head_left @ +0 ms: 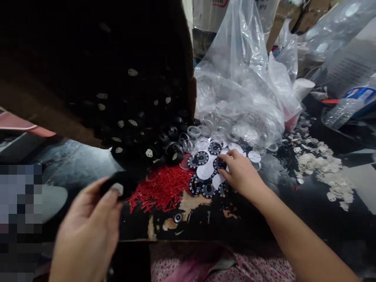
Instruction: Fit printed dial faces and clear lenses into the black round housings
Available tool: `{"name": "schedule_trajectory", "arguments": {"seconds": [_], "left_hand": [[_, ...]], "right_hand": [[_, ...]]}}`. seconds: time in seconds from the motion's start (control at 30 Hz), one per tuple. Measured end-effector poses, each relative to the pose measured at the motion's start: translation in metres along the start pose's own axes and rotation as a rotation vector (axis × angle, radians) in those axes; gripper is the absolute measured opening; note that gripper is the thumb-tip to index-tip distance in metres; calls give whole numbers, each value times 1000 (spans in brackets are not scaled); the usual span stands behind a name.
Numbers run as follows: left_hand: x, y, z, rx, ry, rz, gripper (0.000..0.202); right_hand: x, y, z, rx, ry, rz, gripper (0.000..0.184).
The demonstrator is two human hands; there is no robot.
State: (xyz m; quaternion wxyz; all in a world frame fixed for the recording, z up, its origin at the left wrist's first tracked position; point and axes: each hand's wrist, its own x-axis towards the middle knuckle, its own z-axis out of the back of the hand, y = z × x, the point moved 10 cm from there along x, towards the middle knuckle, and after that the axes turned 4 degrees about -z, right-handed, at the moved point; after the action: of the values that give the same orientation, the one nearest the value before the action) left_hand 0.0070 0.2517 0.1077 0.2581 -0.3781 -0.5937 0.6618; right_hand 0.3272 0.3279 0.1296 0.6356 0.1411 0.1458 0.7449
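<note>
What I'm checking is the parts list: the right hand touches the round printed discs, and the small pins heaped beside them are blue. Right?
No: the head view shows the small pins are red, not blue. The right hand does touch the round printed discs, with the pins heaped beside them.

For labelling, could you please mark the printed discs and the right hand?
printed discs (202,158): head view, centre of one dark disc.
right hand (241,174): head view, back of the hand.
</note>
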Motion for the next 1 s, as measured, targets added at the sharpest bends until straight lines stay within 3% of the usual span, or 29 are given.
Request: {"name": "schedule_trajectory", "arguments": {"seconds": [0.13, 0.23, 0.33, 0.4, 0.5, 0.57, 0.67, 0.73, 0.83, 0.93, 1.0], "left_hand": [[-55, 44, -28, -299, 99, 319, 29], [-77, 62, -46, -439, 167, 417, 34], [-93, 71, -65, -500, 285, 501, 32], [-102, 73, -78, -538, 352, 530, 33], [-115, 73, -99, -626, 463, 590, 37], [-121, 74, -110, -675, 509, 620, 37], [-114, 74, -109, -700, 452, 563, 32], [-106, 72, -103, -694, 396, 484, 32], [-103, 69, -107, -693, 424, 425, 34], [-108, 66, -117, -642, 513, 392, 33], [-108, 62, -115, -575, 502, 316, 32]], "right_hand": [[7, -7, -1, 81, -24, -15, 30], [-1, -26, -1, 259, -22, -111, 11], [-11, -34, -3, 446, 29, -155, 22], [-19, -30, 0, 548, 10, -142, 25], [-32, -9, 14, 591, -116, -55, 21], [-40, 6, 10, 665, -107, -35, 17], [-47, 14, -9, 792, -9, -141, 17], [-50, 11, -15, 817, -13, -207, 18], [-49, 5, -18, 834, 0, -255, 22], [-48, 1, -3, 798, -94, -221, 19], [-50, 1, 13, 740, -213, -174, 16]]}}
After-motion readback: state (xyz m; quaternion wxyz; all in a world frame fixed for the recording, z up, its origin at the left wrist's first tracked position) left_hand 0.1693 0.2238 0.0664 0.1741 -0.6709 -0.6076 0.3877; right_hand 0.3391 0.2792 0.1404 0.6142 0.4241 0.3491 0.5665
